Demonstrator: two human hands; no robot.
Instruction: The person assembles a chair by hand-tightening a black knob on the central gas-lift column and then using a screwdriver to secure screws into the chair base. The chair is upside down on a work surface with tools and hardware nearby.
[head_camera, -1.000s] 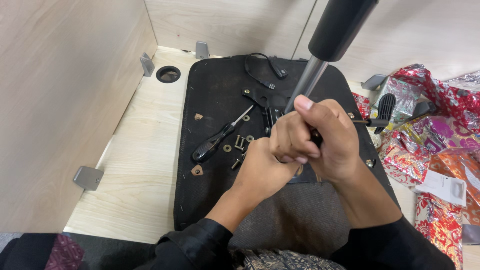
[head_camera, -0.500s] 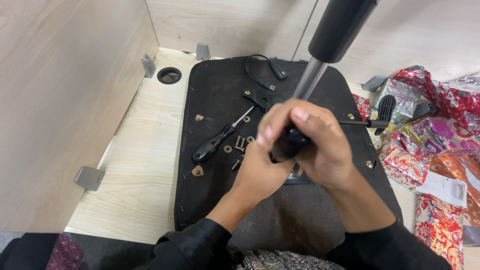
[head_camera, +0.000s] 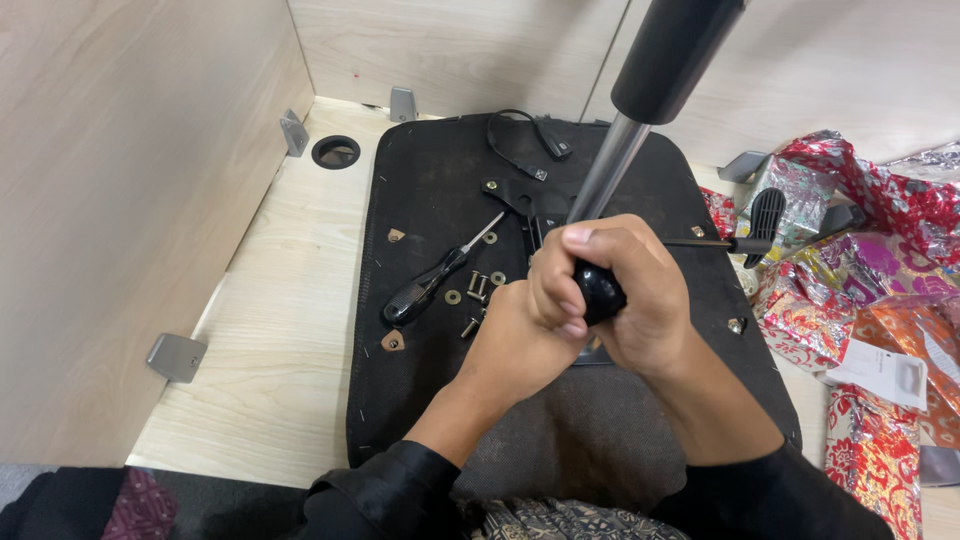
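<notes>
Against the left wall, a grey metal bracket (head_camera: 176, 356) was seen on the pale wooden surface (head_camera: 285, 300). Farther right, on the black upturned seat base (head_camera: 440, 200), a black-handled screwdriver (head_camera: 430, 285) lay just beside loose screws (head_camera: 476, 290). The left hand (head_camera: 520, 335) was pressed closed against the right hand (head_camera: 625, 290), which was clenched around a black tool handle (head_camera: 598, 292) beside the metal column (head_camera: 610, 170). Crumpled shiny wrapping (head_camera: 860, 260) was heaped at the right.
</notes>
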